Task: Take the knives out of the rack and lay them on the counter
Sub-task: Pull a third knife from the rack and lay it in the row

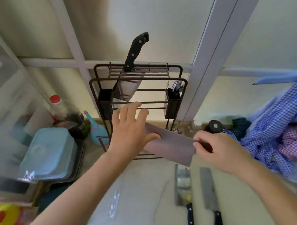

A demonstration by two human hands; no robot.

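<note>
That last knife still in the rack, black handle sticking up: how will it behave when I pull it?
The knife in the rack has a broad cleaver-like blade, so probably blade-heavy. It leans in the wire rack, so it may snag on the bars. Its smooth-looking handle could slip.

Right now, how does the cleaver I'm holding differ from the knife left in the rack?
The held cleaver is out of the rack, lying nearly flat between both hands; the racked knife stands in the top slots. The held one's handle is covered by the right hand; the racked one's black handle sticks up free. Both have broad blades.
</note>
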